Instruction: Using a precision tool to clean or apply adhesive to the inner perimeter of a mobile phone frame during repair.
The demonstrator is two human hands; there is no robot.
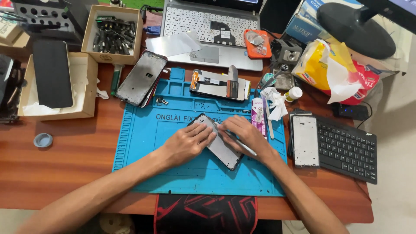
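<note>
A grey phone screen panel (220,146) lies tilted on the blue repair mat (143,143). My left hand (188,142) rests flat on the panel's left edge and presses it down. My right hand (247,135) sits on the panel's right side and holds a thin silver tool (244,146) like a pen, its tip against the panel. Both hands cover the panel's middle.
On the mat's far edge lie an opened phone body (219,84) and a dark screen panel (141,78). A phone frame (305,141) and a small black keyboard (346,149) sit to the right. A laptop (210,32), boxes, a tissue pack (323,65) and a small tube (258,113) crowd the back.
</note>
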